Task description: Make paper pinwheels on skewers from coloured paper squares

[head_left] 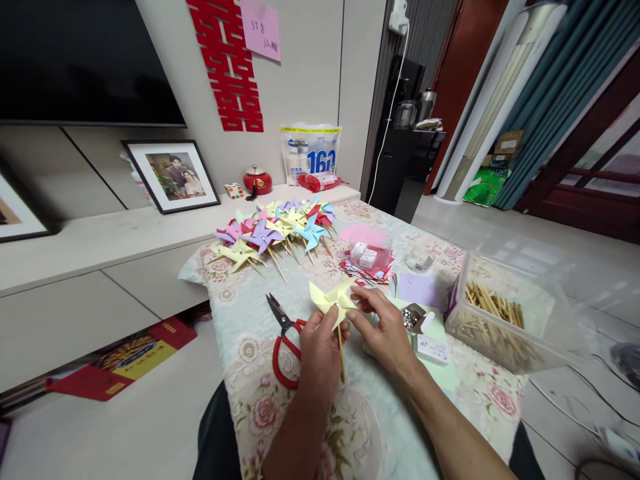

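In the head view a pale yellow paper pinwheel (pixel 332 300) on a thin wooden stick (pixel 343 357) is held over the table. My left hand (pixel 323 340) is closed round it, the thumb pressed near its centre and the stick hanging below. Curled in from the right, my right hand (pixel 383 327) has thumb and fingertips at the pinwheel's right blade. Red-handled scissors (pixel 285 340) lie just left of my left hand, blades pointing away. Beside my right hand are an opened small box of metal pins (pixel 413 319) and a white box (pixel 431 349) on green paper (pixel 447 377).
Several finished pinwheels (pixel 270 233) are heaped at the table's far left. A clear bin of wooden sticks (pixel 493 307) stands on the right. Purple paper (pixel 419 291), a plastic tub with small boxes (pixel 369 250) and coloured sheets lie between. The flowered tablecloth (pixel 265 413) covers the table.
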Motion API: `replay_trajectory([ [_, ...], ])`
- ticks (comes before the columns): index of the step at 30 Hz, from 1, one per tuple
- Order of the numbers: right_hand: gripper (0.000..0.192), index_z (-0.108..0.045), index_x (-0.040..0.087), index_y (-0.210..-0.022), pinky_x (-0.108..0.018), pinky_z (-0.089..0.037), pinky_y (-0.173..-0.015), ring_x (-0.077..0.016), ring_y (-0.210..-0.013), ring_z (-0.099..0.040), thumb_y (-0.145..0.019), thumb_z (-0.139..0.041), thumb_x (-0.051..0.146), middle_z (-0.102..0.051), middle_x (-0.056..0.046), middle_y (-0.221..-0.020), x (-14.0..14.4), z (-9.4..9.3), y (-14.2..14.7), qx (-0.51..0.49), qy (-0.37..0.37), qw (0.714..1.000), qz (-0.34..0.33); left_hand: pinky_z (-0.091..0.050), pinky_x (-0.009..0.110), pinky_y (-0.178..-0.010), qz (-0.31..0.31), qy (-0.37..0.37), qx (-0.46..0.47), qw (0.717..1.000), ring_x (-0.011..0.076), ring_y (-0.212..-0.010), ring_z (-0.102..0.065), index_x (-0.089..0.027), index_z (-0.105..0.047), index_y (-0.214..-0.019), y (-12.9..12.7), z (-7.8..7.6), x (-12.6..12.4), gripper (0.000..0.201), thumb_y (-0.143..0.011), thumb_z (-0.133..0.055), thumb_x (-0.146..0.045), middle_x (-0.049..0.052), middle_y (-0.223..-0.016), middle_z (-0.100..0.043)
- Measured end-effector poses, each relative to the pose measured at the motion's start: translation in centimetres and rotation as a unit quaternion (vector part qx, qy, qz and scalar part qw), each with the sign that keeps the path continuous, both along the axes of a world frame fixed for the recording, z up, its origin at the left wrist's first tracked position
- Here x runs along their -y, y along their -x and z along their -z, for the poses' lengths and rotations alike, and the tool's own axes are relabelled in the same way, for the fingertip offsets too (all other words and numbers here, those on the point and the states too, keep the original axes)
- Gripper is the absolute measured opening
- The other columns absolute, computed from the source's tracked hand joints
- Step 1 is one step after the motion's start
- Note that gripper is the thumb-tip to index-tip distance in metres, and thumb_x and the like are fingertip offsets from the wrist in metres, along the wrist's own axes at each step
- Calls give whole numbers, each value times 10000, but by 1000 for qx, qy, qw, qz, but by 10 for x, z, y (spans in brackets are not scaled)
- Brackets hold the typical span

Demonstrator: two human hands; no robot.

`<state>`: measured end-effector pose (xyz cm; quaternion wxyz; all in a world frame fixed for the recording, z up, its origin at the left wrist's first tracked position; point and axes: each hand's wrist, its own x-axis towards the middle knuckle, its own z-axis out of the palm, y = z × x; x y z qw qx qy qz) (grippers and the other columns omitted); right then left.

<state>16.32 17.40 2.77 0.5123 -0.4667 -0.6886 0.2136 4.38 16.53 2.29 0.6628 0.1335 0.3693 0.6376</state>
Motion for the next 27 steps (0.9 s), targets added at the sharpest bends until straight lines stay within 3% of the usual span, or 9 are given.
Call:
replay_trajectory([
  [2, 315, -641, 193, -1146, -317, -514, -708, -191, -776, -636, -870, -647, 343, -682, -74, -979, 1, -2, -1, -47, 62, 997, 14, -476, 216, -585, -13, -2, 22, 1000, 82, -611, -587, -157, -675, -857, 2, -2, -2, 332, -592, -852, -249, 8, -857, -690],
  [4, 256, -659, 184, -965, -280, -465, -600, -163, -648, -580, -878, -627, 423, -646, -22, -778, 3, -4, -1, -69, 142, 988, 1, -507, 224, -658, -29, -5, 35, 999, 89, -667, -616, -168, -671, -848, 5, -2, -5, 325, -590, -856, -236, 8, -890, -690],
  [7, 302, -591, 193, -713, -244, -355, -511, -121, -533, -456, -875, -616, 446, -493, 47, -574, 5, -3, 2, -52, 254, 960, -109, -505, 219, -658, -34, -26, 36, 998, 103, -693, -628, -171, -672, -861, 8, -1, -7, 312, -618, -847, -255, -3, -824, -673],
  [10, 287, -578, 187, -667, -227, -313, -505, -98, -517, -416, -808, -698, 407, -478, 64, -557, 6, -1, 7, -67, 324, 922, -200, -482, 209, -595, -22, -27, 29, 999, 103, -636, -610, -161, -648, -838, 7, -1, -6, 341, -606, -861, -293, -24, -717, -637],
  [14, 316, -564, 187, -655, -222, -323, -487, -92, -464, -443, -735, -757, 425, -511, 68, -511, 6, 5, 12, -116, 371, 898, -208, -498, 238, -599, -8, -14, -14, 1000, 131, -623, -626, -156, -609, -818, 4, -3, -4, 385, -620, -850, -381, -14, -682, -626],
  [16, 331, -559, 194, -682, -224, -356, -474, -99, -446, -473, -748, -729, 471, -542, 60, -512, 4, 7, 12, -132, 377, 894, -203, -514, 255, -630, -32, -27, -70, 997, 159, -698, -663, -159, -614, -933, 3, -2, -3, 421, -665, -817, -413, 26, -808, -670],
  [20, 332, -568, 190, -700, -225, -402, -481, -106, -457, -515, -734, -732, 477, -587, 42, -522, 3, 8, 13, -174, 371, 891, -194, -539, 293, -757, -110, -98, -265, 953, 181, -882, -677, -194, -545, -1168, 4, 8, -3, 542, -701, -799, -298, 112, -1195, -625],
  [24, 278, -592, 187, -696, -228, -425, -495, -106, -467, -523, -751, -722, 426, -588, 46, -530, 4, 6, 14, -185, 359, 890, -209, -534, 342, -845, -154, -154, -417, 882, 246, -1089, -619, -201, -613, -977, 5, 16, -2, 295, -720, -757, -219, 130, -1269, -551],
  [27, 257, -595, 188, -674, -232, -432, -503, -109, -474, -530, -756, -717, 399, -595, 42, -535, 5, 6, 15, -184, 355, 891, -217, -544, 344, -805, -167, -152, -454, 862, 256, -1064, -616, -206, -639, -846, 5, 17, -3, 183, -709, -759, -225, 117, -1220, -555],
])
